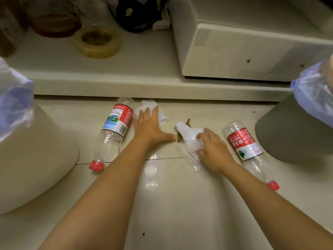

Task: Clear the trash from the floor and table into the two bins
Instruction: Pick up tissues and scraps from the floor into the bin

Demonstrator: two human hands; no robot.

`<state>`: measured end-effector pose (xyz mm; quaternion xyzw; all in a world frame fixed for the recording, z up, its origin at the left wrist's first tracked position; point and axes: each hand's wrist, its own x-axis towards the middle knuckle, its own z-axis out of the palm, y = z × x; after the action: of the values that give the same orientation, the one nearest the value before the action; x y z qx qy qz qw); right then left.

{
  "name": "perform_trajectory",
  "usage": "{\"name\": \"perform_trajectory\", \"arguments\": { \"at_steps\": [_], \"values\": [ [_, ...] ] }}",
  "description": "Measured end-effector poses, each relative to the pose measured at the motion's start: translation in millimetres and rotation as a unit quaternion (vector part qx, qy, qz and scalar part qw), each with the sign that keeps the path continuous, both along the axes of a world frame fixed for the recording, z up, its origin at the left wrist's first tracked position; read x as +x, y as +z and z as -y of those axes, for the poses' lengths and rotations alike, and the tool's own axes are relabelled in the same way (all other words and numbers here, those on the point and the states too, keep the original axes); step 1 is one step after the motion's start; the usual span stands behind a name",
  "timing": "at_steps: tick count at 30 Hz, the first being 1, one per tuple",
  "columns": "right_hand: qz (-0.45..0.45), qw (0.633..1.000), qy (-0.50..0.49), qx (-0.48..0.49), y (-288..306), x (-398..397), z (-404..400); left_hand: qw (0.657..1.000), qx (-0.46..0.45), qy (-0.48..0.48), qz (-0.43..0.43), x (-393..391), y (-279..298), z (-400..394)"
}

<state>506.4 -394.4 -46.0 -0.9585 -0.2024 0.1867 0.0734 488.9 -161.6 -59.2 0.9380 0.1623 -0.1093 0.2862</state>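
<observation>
On the tiled floor my left hand (153, 126) lies flat, fingers straight, pressing on a white crumpled tissue (162, 116). My right hand (210, 147) curls its fingers round a second white tissue (187, 131) together with a clear plastic wrapper (192, 157); a brown scrap (180, 138) pokes out beneath it. An empty bottle with a red cap (111, 132) lies left of my left hand. A second empty bottle (246, 147) lies right of my right hand. A white bin (27, 150) with a bluish liner stands at the left, a grey bin (292, 130) with a liner at the right.
A low white table (144, 69) runs across behind the trash. On it sit a tape roll (98, 42), a dark round object (137, 13), a reddish container (55, 22) and a large white box (252, 47). Bare floor tiles stretch toward me.
</observation>
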Motion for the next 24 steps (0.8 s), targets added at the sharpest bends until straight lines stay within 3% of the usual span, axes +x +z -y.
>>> {"name": "perform_trajectory", "arguments": {
  "at_steps": [11, 16, 24],
  "values": [
    [0.055, 0.997, -0.005, 0.054, -11.4, -4.1, 7.7, 0.991, 0.041, -0.092, 0.085, 14.2, -13.0, 48.7],
    [0.035, 0.996, -0.041, 0.071, -9.9, -11.3, 9.0, 0.992, 0.011, -0.043, 0.117, 10.6, -14.7, 47.5],
    [0.005, 0.998, -0.044, 0.052, 0.0, -26.4, 25.0, 0.991, 0.072, -0.014, 0.11, 7.4, -10.1, 67.5]
  ]
}}
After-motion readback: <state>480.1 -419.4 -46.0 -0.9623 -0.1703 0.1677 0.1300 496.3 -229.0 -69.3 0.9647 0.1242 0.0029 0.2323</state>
